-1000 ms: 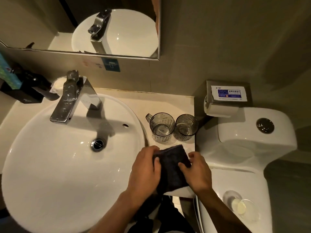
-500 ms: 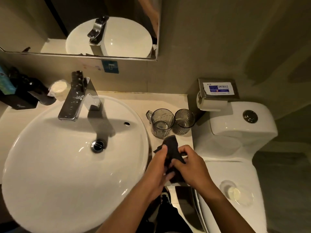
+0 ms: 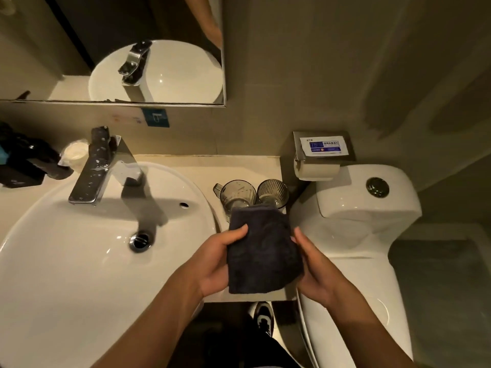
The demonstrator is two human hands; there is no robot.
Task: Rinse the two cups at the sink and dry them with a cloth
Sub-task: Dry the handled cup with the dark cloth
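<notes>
The white sink fills the frame's left. At centre, my left hand and right hand now grip the dark cloth spread flat, no longer bunched. Both cups stand upright on the surface just behind; folding suggests drying is finished.

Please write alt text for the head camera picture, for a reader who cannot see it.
Two hands, left hand and right hand, hold a dark cloth above the counter between a white sink and a toilet. Behind the cloth stand two clear cups, side by side.
</notes>
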